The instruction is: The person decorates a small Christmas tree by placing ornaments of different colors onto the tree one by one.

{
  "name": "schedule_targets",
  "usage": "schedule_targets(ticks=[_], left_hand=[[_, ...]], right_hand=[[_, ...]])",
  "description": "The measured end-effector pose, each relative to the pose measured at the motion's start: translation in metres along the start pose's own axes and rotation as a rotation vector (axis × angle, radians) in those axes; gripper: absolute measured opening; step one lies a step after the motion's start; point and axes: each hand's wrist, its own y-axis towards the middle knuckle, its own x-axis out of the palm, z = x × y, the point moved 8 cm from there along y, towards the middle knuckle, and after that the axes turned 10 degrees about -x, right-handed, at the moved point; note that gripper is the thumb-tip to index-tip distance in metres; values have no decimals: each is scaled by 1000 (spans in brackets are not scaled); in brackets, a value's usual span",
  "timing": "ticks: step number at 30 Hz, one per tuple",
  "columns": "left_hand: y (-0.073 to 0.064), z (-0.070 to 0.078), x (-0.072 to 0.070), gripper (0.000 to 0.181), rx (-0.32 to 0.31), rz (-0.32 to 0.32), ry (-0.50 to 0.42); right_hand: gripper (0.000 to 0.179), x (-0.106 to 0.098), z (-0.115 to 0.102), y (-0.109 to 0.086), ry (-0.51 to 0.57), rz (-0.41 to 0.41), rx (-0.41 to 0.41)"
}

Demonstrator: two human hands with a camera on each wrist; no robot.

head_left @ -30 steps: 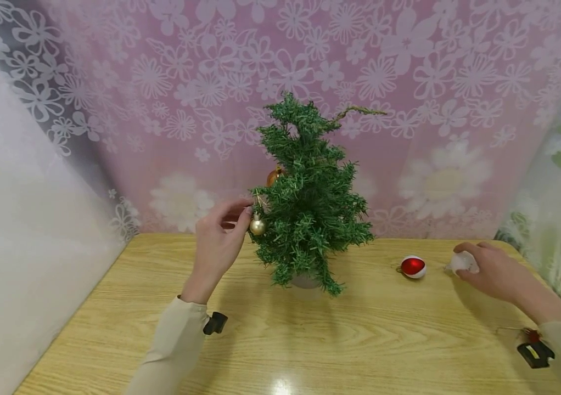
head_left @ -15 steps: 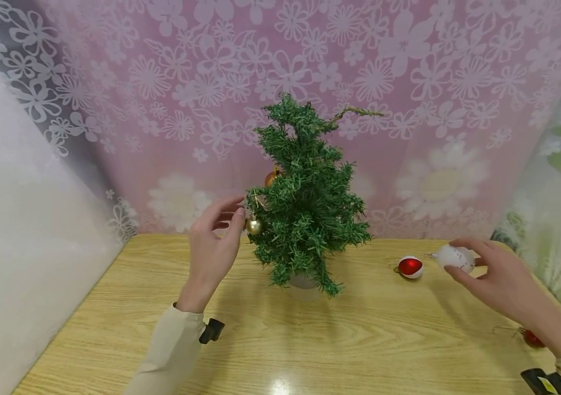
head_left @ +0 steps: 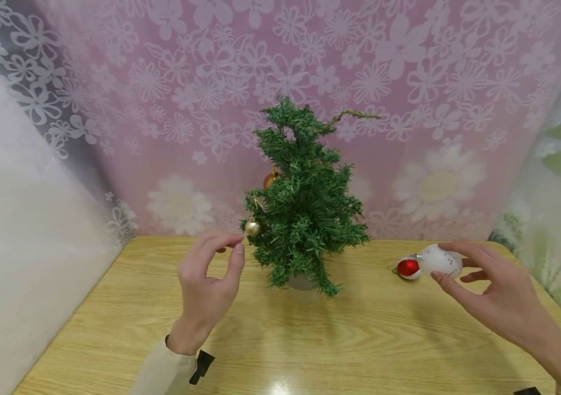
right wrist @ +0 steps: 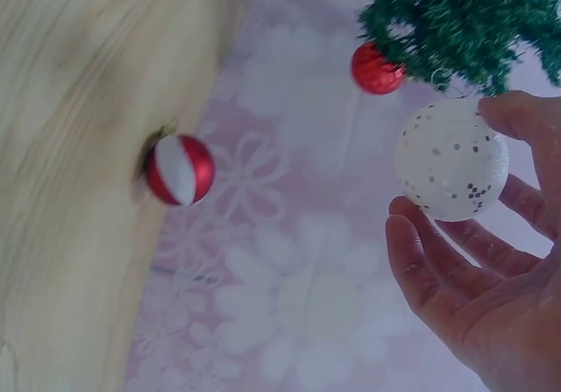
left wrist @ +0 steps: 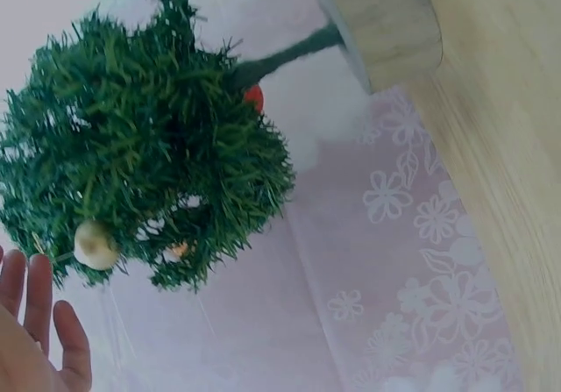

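Observation:
A small green artificial Christmas tree (head_left: 305, 203) stands in the middle of the table. From its left side hangs a small gold bauble (head_left: 253, 227), with an orange bauble (head_left: 270, 180) higher up, partly behind branches. My left hand (head_left: 211, 280) is just below and left of the gold bauble, holding nothing; its fingers look fairly straight in the left wrist view. My right hand (head_left: 498, 291) holds a white bauble (head_left: 441, 261) with silver dots between thumb and fingers, above the table. A red and white bauble (head_left: 408, 267) lies on the table, partly hidden by the white one.
The wooden table (head_left: 359, 340) ends at a pink floral curtain (head_left: 241, 66) behind the tree. A red bauble (right wrist: 378, 68) shows on the tree in the right wrist view. A bare twisted twig (head_left: 354, 114) juts right near the treetop.
My right hand has lifted the white bauble off the table and carried it left, close to the red and white one. My left hand has withdrawn from the gold bauble, down and left.

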Motion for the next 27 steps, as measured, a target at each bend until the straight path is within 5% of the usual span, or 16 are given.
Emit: schedule_targets(ticks=[13,19,27], left_hand=[[-18,42,22,19,216,-120,-53],[-21,50,29,17,274,-135,-46],[-26,57,35,17,305,-149,-5]], right_hand=[[72,4,-40,13,71,47,-141],[72,7,-50,17,85,29,-123],[47,11,-67,20,153,102,-248]])
